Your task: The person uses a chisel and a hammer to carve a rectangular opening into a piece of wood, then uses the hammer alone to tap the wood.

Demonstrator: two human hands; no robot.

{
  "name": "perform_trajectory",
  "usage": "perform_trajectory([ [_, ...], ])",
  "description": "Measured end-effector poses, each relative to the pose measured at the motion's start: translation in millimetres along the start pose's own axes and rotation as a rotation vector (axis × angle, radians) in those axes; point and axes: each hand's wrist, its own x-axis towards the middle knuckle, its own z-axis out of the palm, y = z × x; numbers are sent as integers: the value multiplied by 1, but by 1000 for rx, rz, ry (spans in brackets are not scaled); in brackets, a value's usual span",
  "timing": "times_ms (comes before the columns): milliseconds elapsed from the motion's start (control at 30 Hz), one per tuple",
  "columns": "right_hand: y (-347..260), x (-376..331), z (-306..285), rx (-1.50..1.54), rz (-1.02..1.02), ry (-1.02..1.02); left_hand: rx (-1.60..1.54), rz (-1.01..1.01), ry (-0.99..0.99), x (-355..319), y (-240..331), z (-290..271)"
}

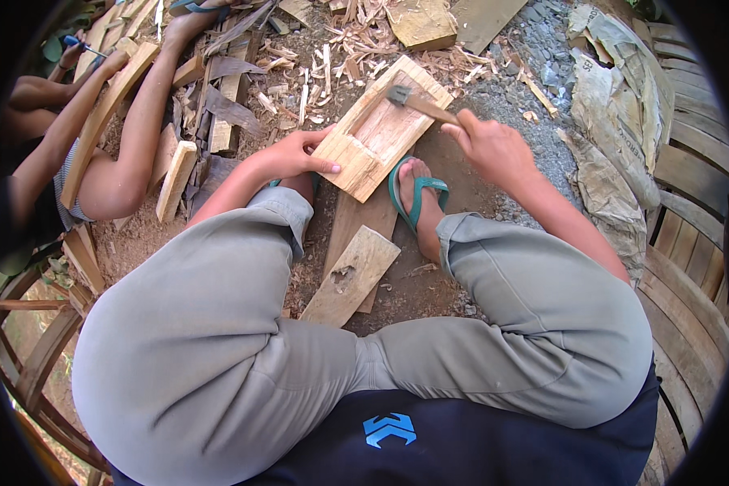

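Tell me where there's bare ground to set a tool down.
Two patches look mostly bare: dirt between the right flip-flop and right forearm; and a smaller dirt patch between the holed wooden piece and right trouser leg. It's crowded beyond the recessed wooden block, with wood shavings, and at left, with planks.

Left hand [298, 158]: thumb [326, 166] extended, fingers partly hidden, left forearm [233, 190] slanting inward. Right hand [494, 148]: fingers curled into a closed grip; right forearm [571, 212] reaching diagonally inward. Knees [595, 356] bent, spread wide; right foot [431, 215] pointing forward.
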Motion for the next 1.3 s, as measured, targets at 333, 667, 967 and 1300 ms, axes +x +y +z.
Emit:
perform_trajectory([
  [333, -9, -1, -9, 28, 42, -61, -15, -18, 5, -4, 7, 5],
  [667, -19, -10, 2, 230, 82, -67, -19, -16, -30, -3, 5, 3],
  [967, -21, -10, -4, 205, 144, -175, -35, -51, -20, -10, 6, 7],
  [1300, -21, -2, -15, 217, 88, -153, 44, 67, 30, -5, -5, 5],
])
